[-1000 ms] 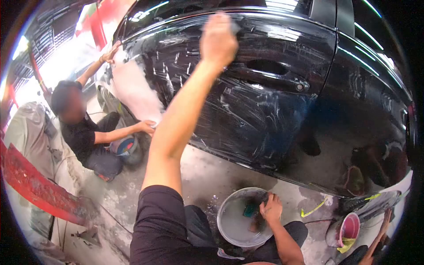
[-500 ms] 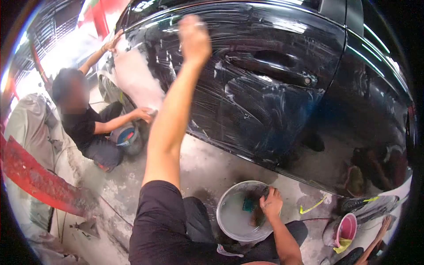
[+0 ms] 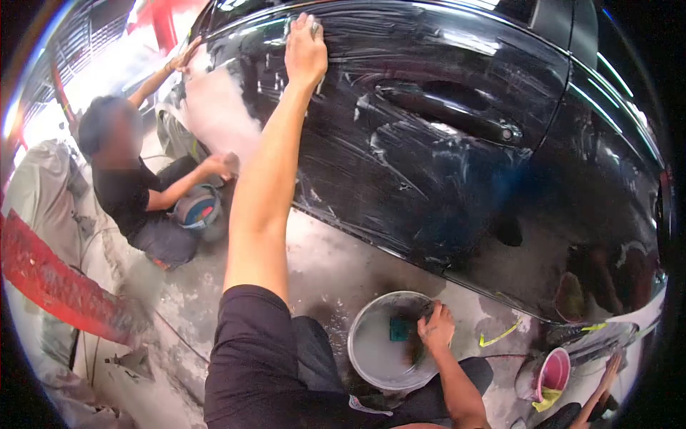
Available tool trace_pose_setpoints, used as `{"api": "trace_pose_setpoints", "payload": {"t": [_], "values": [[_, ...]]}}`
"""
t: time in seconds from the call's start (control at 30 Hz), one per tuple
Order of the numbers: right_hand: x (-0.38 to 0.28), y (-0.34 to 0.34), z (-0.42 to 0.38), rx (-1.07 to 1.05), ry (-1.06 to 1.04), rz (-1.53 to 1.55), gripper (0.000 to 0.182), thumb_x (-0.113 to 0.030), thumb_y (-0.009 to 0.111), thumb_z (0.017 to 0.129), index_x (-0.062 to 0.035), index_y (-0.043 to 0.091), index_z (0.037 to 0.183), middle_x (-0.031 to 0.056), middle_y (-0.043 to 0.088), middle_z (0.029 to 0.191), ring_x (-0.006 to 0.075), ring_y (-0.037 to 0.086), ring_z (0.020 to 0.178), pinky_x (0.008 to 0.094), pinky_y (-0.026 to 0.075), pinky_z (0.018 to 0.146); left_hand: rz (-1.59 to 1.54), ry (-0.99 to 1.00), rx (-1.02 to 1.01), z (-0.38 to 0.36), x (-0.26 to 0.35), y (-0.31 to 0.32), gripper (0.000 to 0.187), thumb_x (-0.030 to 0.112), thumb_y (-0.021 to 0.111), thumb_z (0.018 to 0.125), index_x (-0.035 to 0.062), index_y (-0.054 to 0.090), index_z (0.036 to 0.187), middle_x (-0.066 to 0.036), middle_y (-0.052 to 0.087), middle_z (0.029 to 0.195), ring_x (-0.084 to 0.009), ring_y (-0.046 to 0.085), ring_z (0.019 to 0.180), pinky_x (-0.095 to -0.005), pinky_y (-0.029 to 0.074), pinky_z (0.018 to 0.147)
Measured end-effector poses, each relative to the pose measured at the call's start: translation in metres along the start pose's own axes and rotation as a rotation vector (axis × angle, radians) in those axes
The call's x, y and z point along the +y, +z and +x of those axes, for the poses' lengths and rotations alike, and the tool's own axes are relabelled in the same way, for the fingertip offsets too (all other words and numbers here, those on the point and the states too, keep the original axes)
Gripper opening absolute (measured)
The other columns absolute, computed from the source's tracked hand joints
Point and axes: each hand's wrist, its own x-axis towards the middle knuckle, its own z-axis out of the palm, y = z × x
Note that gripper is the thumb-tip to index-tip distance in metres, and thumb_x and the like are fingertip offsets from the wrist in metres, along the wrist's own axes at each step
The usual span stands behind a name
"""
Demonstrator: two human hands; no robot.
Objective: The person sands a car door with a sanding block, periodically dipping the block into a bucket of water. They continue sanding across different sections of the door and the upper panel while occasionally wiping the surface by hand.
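My left hand [image 3: 307, 56] is stretched out to the upper part of a black car door [image 3: 429, 179], fingers bent and pressed to the wet, whitish-streaked panel. Something small and greyish shows at its fingertips, but what it is I cannot make out. Low in the view, my right hand [image 3: 436, 327] grips the right rim of a round bucket [image 3: 355, 357] between my legs. Cloudy grey water fills the bucket, and a dark green block [image 3: 399, 329] sits in it. The door handle [image 3: 450, 107] is right of my left hand.
To the left a co-worker [image 3: 125, 186] crouches with both hands near a pale panel [image 3: 221, 114], beside a small bucket [image 3: 198, 207]. A red curved beam [image 3: 57, 286] crosses the lower left. At right stand a pink bucket [image 3: 555, 368] with a yellow cloth [image 3: 547, 399], and another person's arm [image 3: 600, 393].
My left hand has moved slightly up and left along the door and is less blurred. The co-worker's lower hand has shifted up and left. My right hand stays at the bucket rim.
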Motion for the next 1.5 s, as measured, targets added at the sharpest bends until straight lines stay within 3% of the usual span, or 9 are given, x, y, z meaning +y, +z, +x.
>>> {"api": "trace_pose_setpoints", "payload": {"t": [0.23,0.43,0.6,0.7,0.97,1.17,1.27,1.33,1.5], "values": [[0.002,-0.003,0.000,-0.068,-0.005,0.005,0.062,-0.028,0.072,0.085,0.0000,0.053,0.138,0.0238,0.063,0.123,0.0419,0.064,0.112,0.0500,0.054,0.096,0.094,0.382,0.111,-0.041,0.140,0.077,0.052,0.017,0.054,0.098,-0.0075,0.057,0.144,-0.028,0.052,0.157,-0.0467,0.042,0.151,-0.0567,0.028,0.127],[0.001,0.003,0.004,0.007,0.029,0.051,0.066,-0.027,0.073,0.083,-0.0021,0.051,0.141,0.0241,0.064,0.119,0.0440,0.064,0.109,0.0532,0.054,0.094,0.122,0.173,0.222,0.018,-0.025,0.015,0.032,0.020,0.047,0.106,-0.0044,0.065,0.115,-0.026,0.065,0.116,-0.0463,0.061,0.112,-0.0564,0.046,0.106],[0.003,0.002,0.002,-0.113,0.072,0.012,0.065,-0.032,0.069,0.090,-0.0034,0.051,0.145,0.0232,0.062,0.132,0.0427,0.063,0.119,0.0510,0.055,0.099,0.256,0.443,0.138,-0.021,0.142,0.067,0.022,0.010,0.053,0.090,-0.0010,0.064,0.105,-0.024,0.065,0.110,-0.0433,0.061,0.109,-0.0542,0.049,0.092],[0.005,0.004,0.001,-0.092,0.024,0.029,0.064,-0.031,0.070,0.089,-0.0030,0.052,0.144,0.0238,0.062,0.131,0.0424,0.063,0.118,0.0507,0.055,0.098,-0.091,0.596,0.160,-0.064,0.222,0.098,0.055,0.015,0.057,0.087,-0.0111,0.059,0.136,-0.034,0.058,0.143,-0.0486,0.054,0.136,-0.0596,0.035,0.120],[0.005,0.009,0.005,-0.036,0.058,0.022,0.065,-0.028,0.073,0.086,-0.0025,0.052,0.142,0.0234,0.063,0.125,0.0423,0.063,0.114,0.0513,0.054,0.097,0.133,-0.041,0.066,0.005,-0.046,-0.001,0.042,0.018,0.042,0.108,-0.0074,0.061,0.136,-0.031,0.055,0.147,-0.0480,0.046,0.143,-0.0510,0.038,0.121],[-0.001,0.005,0.005,-0.052,0.024,-0.007,0.066,-0.027,0.074,0.084,-0.0026,0.052,0.142,0.0231,0.063,0.123,0.0430,0.063,0.113,0.0524,0.052,0.098,0.107,0.274,0.182,-0.048,0.074,0.053,0.049,0.025,0.045,0.111,-0.0065,0.054,0.147,-0.030,0.052,0.155,-0.0483,0.043,0.149,-0.0560,0.028,0.127],[-0.004,0.005,0.006,-0.048,0.028,0.000,0.067,-0.028,0.074,0.084,-0.0026,0.051,0.141,0.0236,0.063,0.123,0.0436,0.063,0.113,0.0529,0.052,0.099,0.137,0.353,0.188,-0.038,0.000,0.018,0.046,0.015,0.049,0.103,-0.0046,0.057,0.144,-0.030,0.054,0.152,-0.0468,0.045,0.147,-0.0545,0.030,0.127],[0.003,0.006,0.001,-0.017,0.028,0.016,0.067,-0.028,0.074,0.084,-0.0025,0.051,0.141,0.0239,0.063,0.123,0.0439,0.063,0.113,0.0530,0.052,0.099,0.057,-0.196,-0.114,-0.025,-0.043,-0.053,0.044,0.017,0.047,0.104,-0.0038,0.058,0.141,-0.030,0.056,0.150,-0.0461,0.048,0.144,-0.0493,0.034,0.125],[0.006,0.018,0.010,-0.016,-0.005,0.004,0.071,-0.029,0.074,0.080,-0.0001,0.050,0.140,0.0228,0.063,0.123,0.0435,0.063,0.113,0.0542,0.053,0.096,0.277,0.035,0.219,-0.054,-0.078,0.031,0.061,0.027,0.042,0.110,-0.0177,0.039,0.151,-0.039,0.033,0.164,-0.0516,0.030,0.155,-0.0576,0.023,0.129]]}}
